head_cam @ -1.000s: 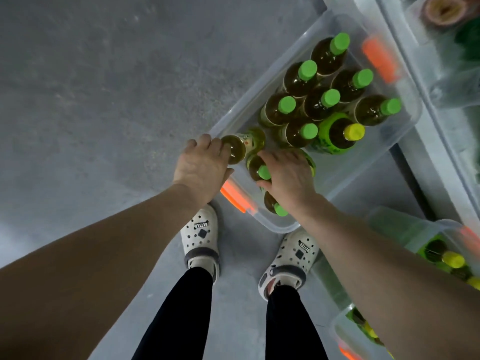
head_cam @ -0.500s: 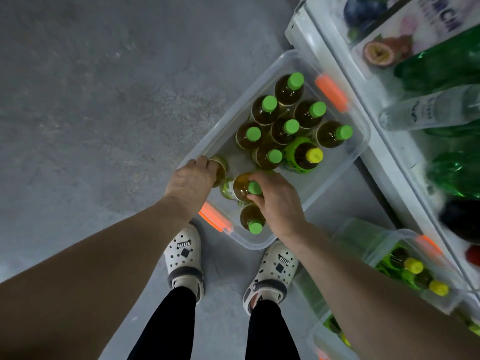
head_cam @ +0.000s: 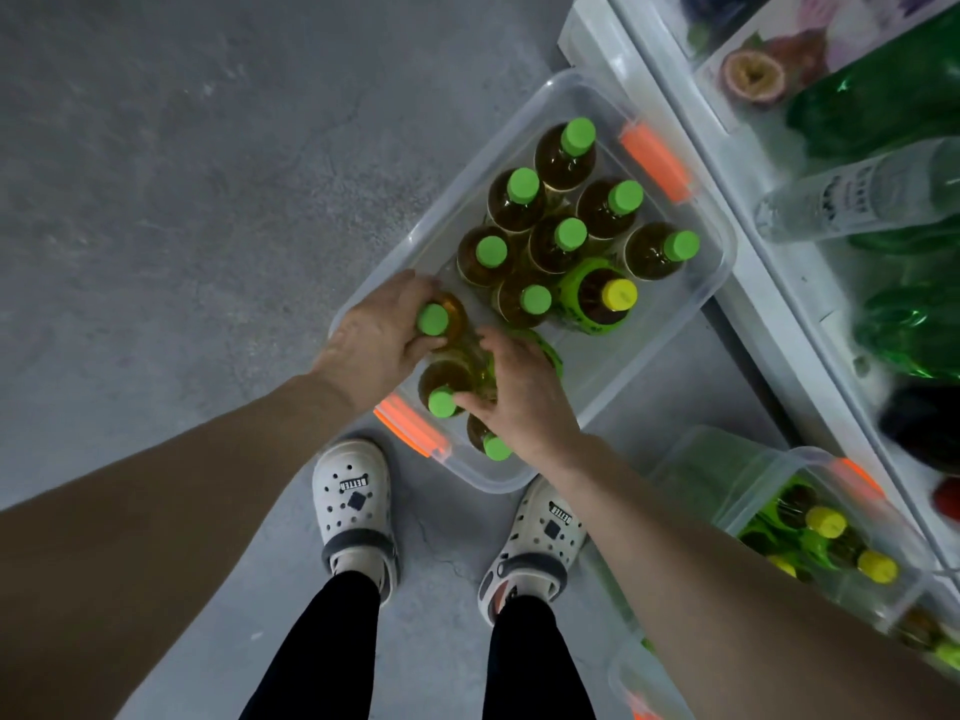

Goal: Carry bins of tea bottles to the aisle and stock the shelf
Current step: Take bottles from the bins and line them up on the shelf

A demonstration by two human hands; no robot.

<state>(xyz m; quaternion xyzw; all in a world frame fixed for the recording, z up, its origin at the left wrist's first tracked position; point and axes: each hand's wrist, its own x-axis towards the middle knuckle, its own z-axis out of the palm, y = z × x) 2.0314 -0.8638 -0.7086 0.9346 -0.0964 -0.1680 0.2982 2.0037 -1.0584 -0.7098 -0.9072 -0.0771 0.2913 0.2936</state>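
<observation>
Left hand (head_cam: 376, 337) and right hand (head_cam: 524, 402) grip tea bottles (head_cam: 447, 379) at bin (head_cam: 491, 484) rim.

A clear plastic bin (head_cam: 723, 283) with orange latches (head_cam: 655, 161) is loaded with upright green-capped tea bottles (head_cam: 558, 246) and one yellow-capped bottle (head_cam: 602, 301), three more green-capped ones bunched at its near end.

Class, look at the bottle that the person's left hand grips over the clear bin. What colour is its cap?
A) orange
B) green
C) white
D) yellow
B: the left hand grips a tea bottle with a bright green cap. The only yellow cap showing in that bin is on the yellow-capped bottle, which stands apart from the hand.
</observation>
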